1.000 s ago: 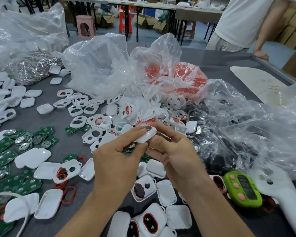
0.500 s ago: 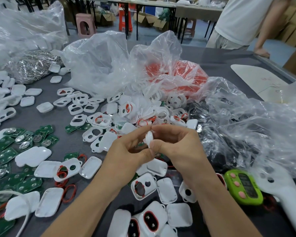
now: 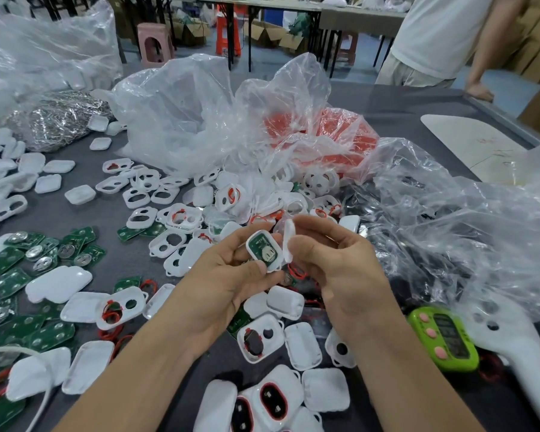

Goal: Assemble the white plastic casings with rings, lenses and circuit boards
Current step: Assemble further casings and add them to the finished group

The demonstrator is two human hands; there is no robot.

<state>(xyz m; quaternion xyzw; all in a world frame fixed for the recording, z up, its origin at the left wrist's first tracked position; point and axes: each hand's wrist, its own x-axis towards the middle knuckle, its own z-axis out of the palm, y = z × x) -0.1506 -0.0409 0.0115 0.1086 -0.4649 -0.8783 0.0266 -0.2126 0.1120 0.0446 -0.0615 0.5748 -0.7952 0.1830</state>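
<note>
While both forearms reach in from the bottom edge of the head view, the left hand (image 3: pixel 228 275) holds a white rounded plastic casing half (image 3: pixel 278 263) above the dark grey table (image 3: pixel 75 219), near the middle of the picture. Its open side faces the camera, and a green circuit board (image 3: pixel 262 248) with a round silver contact sits inside it. The left thumb presses on the lower edge and the curled fingers back it from behind, so the piece is pinched between them. Just to its right, the right hand (image 3: pixel 334 269) pinches a thin white plastic cover (image 3: pixel 289 236) between thumb and forefinger. The cover stands upright on edge at the casing half's right rim; whether the two touch I cannot tell. The other right fingers curl loosely below. A thin red ring (image 3: pixel 296 271) shows just beneath the two pieces, between the hands.

Below and around the hands the table is strewn with white casing fronts with oval holes (image 3: pixel 141 217) and plain white casing backs (image 3: pixel 303 346). Loose green boards with silver discs (image 3: pixel 3 260) lie heaped at the left. Crumpled clear plastic bags (image 3: pixel 184 113) rise behind, one holding a mass of red rings (image 3: pixel 334 132). A heap of shiny metal clips (image 3: pixel 60 120) lies at the far left. A lime-green timer with pink buttons (image 3: pixel 443 338) lies at the right, beside a white plastic handle (image 3: pixel 524 357). At the far corner stands a person in a white shirt (image 3: pixel 440 35).
</note>
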